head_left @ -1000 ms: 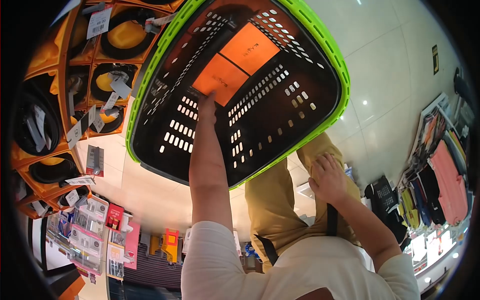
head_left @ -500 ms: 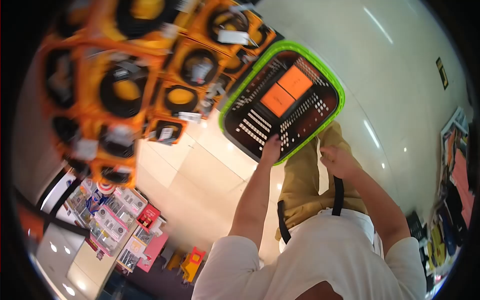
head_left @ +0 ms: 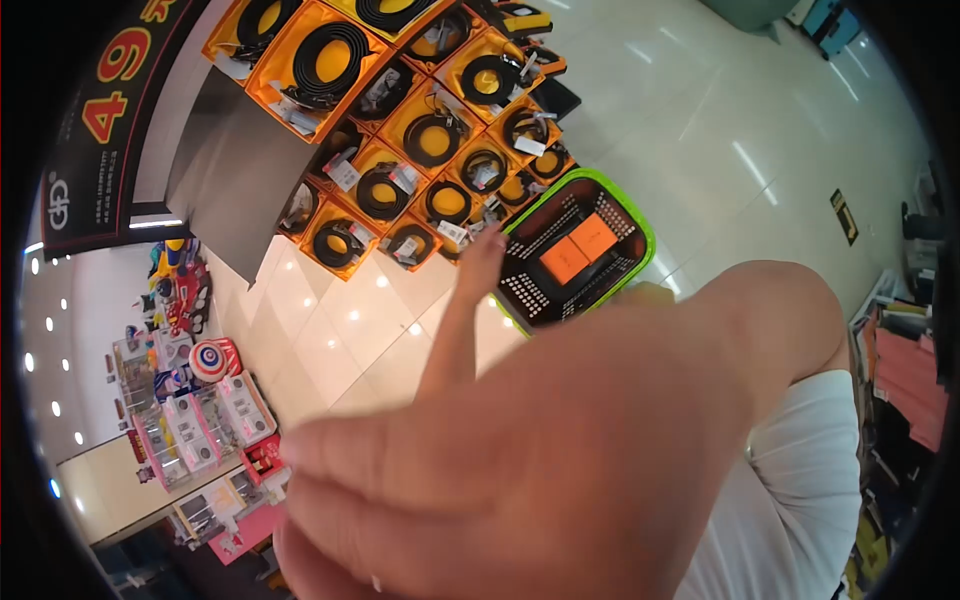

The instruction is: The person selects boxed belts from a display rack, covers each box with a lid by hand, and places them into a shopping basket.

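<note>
Basket [head_left: 525,297], black with a green rim, is seen beyond the right hand [head_left: 560,450], close by a stand of rolled belts [head_left: 412,148]; what it is supported on cannot be made out. Two orange boxes [head_left: 565,260] are contained in it, laid side by side, and that much may be judged as done. Nothing is seen being put in or taken out, and how much is left cannot be judged from this view.

Nearest the lens, much of the scene is covered by the right hand, held up with the elbow bent out to the side and the forearm brought across the body. Its fingers are pointed leftward, close together; the palm is hidden, so whether anything is grasped cannot be told. Part of a white sleeve [head_left: 800,470] is shown below that elbow. Farther out, the left hand [head_left: 486,255] is held forward on an extended arm, just beside the basket's left edge and near the lowest belts. It is small and blurred, so neither a grip nor a touch can be confirmed.

Beyond these, a pale tiled floor [head_left: 700,110] is seen, with a black sign [head_left: 115,110] at upper left and pink clothing [head_left: 910,375] at far right.
</note>
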A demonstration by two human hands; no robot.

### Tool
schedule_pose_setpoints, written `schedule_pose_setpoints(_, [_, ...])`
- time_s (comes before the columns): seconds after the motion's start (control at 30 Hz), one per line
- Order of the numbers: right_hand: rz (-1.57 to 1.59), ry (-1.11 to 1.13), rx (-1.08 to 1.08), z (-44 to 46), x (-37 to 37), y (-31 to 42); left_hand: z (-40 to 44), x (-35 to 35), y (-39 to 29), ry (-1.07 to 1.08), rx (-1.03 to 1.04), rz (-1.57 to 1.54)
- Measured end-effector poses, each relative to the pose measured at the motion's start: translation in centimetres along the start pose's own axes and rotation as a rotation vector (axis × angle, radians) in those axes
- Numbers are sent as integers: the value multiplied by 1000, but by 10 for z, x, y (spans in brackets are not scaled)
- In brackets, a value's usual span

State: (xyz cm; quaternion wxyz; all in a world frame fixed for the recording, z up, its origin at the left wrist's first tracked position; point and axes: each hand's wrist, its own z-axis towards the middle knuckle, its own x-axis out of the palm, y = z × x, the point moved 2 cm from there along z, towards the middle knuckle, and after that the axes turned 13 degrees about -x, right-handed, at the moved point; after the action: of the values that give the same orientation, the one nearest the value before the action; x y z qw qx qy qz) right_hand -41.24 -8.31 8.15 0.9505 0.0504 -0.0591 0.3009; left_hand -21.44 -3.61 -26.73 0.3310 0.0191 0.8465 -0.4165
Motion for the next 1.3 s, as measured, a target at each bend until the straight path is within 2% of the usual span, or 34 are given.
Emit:
schedule_pose_setpoints(0.03, [12, 50, -4, 6, -11, 6, -4, -15, -20, -51, 82, -145])
schedule_pose_setpoints(0.1, [49, 130, -16, 15, -17, 9, -22, -53, -63, -87, 116, -347])
schedule_pose_setpoints(0.13, [76, 164, -30, 20, -24, 2, -33, -75, -85, -151, 127, -300])
schedule_pose_setpoints(0.17, [100, 199, -40, 23, -32, 23, -30, -93, -88, -237, 240, -315])
schedule_pose_setpoints(0.2, [124, 236, -51, 30, -29, 4, -39, -111, -108, -298, 300, -411])
schedule_pose_setpoints(0.3, [198, 358, -75, 43, -52, 10, -38, -169, -141, -708, 412, -295])
schedule_pose_setpoints(0.37, [235, 456, -84, 54, -62, 11, -39, -193, -169, -854, 341, -386])
schedule_pose_setpoints(0.4, [249, 468, -93, 54, -61, 7, -17, -208, -163, -925, 363, -398])
schedule_pose_setpoints(0.43, [293, 513, 41, 51, -59, 0, 6, -224, -154, -977, 388, -403])
schedule_pose_setpoints(0.47, [319, 548, 177, 48, -64, -6, 16, -234, -154, -959, 399, -406])
schedule_pose_setpoints(0.5, [288, 542, 189, 48, -73, -5, 28, -242, -156, -974, 300, -293])
schedule_pose_setpoints(0.53, [244, 532, 192, 47, -84, -4, 39, -243, -159, -983, 201, -175])
schedule_pose_setpoints(0.57, [203, 524, 197, 46, -94, -2, 39, -239, -169, -951, 206, -170])
schedule_pose_setpoints(0.63, [147, 518, 187, 46, -108, 0, 33, -237, -184, -783, 80, -239])
schedule_pose_setpoints(0.73, [121, 513, 123, 51, -117, -4, 23, -235, -196, -735, 33, -263])
schedule_pose_setpoints(0.87, [104, 476, 3, 60, -123, -9, 33, -244, -185, -775, 51, -174])
schedule_pose_setpoints(0.93, [85, 472, -51, 65, -128, -12, 35, -243, -187, -768, 66, -233])
schedule_pose_setpoints(1.0, [398, 536, 333, 56, -156, -27, 25, -238, -197, -835, 21, -110])
schedule_pose_setpoints(1.03, [408, 542, 310, 45, -162, -37, 13, -231, -210, -799, -31, -167])
schedule_pose_setpoints(1.13, [101, 462, -24, -1, -166, -76, 24, -233, -203, -920, -5, -14])
schedule_pose_setpoints(1.2, [70, 575, 68, -18, -168, -80, 40, -240, -189, -1023, -3, 65])
schedule_pose_setpoints(1.23, [72, 570, 52, -25, -168, -79, 41, -241, -189, -965, -13, -10])
schedule_pose_setpoints(1.3, [28, 639, 182, -39, -169, -81, 32, -236, -199, -971, -1, -115])
